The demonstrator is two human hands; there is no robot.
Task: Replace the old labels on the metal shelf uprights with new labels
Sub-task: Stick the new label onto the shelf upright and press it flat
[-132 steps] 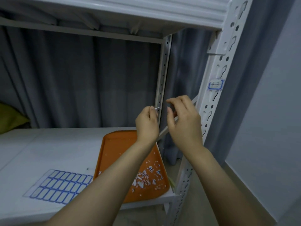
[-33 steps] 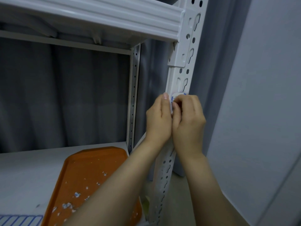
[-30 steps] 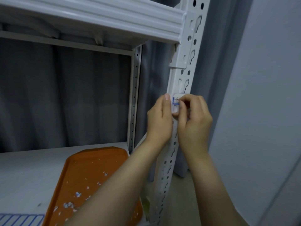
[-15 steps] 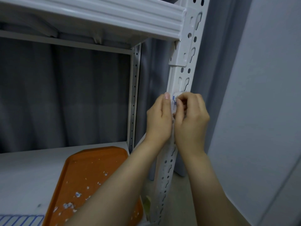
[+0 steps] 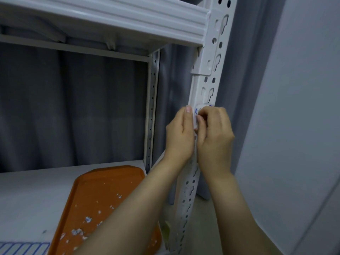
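Note:
The old label (image 5: 199,109), white with a blue border, is stuck on the front right upright (image 5: 211,83) of the white metal shelf. My right hand (image 5: 214,133) has its fingers curled over the label and pinches its left edge, hiding most of it. My left hand (image 5: 181,133) grips the same upright just left of the label. Its thumb lies straight up along the upright's edge and its fingers are hidden behind the upright. The two hands touch each other.
An orange tray (image 5: 110,183) with several torn label scraps lies on the lower shelf board. A sheet of blue-bordered new labels (image 5: 24,248) shows at the bottom left. The upper shelf beam (image 5: 110,19) is overhead, a rear upright (image 5: 152,107) and grey curtain behind, a wall (image 5: 294,126) at right.
Both hands rose from in front of the tray to the label on the front right upright. Over the last second the right fingers have kept working at the label's edge, shifting slightly.

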